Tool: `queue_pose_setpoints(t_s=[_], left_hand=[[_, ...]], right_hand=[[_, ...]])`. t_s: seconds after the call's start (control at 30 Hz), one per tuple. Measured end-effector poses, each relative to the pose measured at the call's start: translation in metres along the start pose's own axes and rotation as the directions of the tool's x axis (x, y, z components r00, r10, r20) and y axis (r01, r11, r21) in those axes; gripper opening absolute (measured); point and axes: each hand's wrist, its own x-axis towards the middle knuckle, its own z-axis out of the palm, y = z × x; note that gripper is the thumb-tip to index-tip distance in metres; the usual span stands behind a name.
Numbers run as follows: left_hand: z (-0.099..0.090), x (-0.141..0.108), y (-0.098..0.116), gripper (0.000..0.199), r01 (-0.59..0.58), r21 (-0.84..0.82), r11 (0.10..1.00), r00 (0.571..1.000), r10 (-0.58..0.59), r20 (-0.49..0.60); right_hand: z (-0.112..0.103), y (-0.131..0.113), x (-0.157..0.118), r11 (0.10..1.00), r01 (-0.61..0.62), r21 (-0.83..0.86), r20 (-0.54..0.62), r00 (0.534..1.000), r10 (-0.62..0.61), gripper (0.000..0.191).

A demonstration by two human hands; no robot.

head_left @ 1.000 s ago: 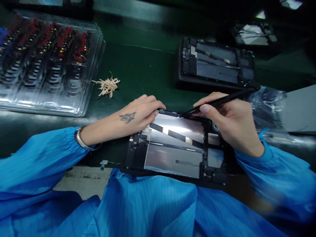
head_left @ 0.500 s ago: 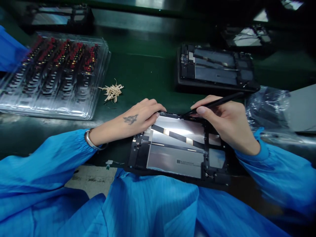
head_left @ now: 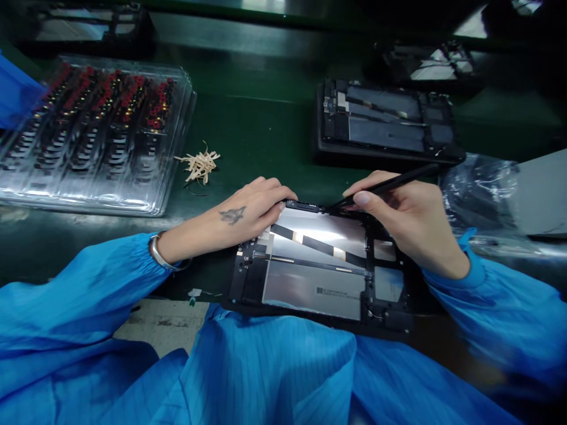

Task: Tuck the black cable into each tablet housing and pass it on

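An opened tablet (head_left: pixel 314 295) lies in front of me, its silver inner plate crossed by a dark ribbon cable (head_left: pixel 314 243). At its far left corner, my left hand (head_left: pixel 252 209) is closed on the edge, with thumb and fingers gripping the frame. My right hand (head_left: pixel 410 215) pinches black tweezers (head_left: pixel 394 182) between thumb and fingers. Their tips touch or hover just over the tablet's far edge, near its middle; the exact contact is too small to make out.
Clear plastic trays (head_left: pixel 110 192) with rows of red and black parts stand at the left. Beside them sits a small heap of pale strips (head_left: pixel 201 165). Another opened tablet (head_left: pixel 385 141) rests on a black block at back right, near a clear plastic bag (head_left: pixel 481 189).
Both hands, the tweezers and the tablet hold nearly the same positions. The view has shifted very slightly.
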Motion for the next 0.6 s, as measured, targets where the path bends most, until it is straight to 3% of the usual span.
queue_pose_setpoints(t_s=[0.6], left_hand=[[-0.0026, -0.0004, 0.0035, 0.033, 0.016, -0.001, 1.0, 1.0, -0.016, 0.006]], right_hand=[[0.0006, -0.002, -0.0006, 1.0, 0.017, 0.001, 0.01, 1.0, -0.017, 0.025]])
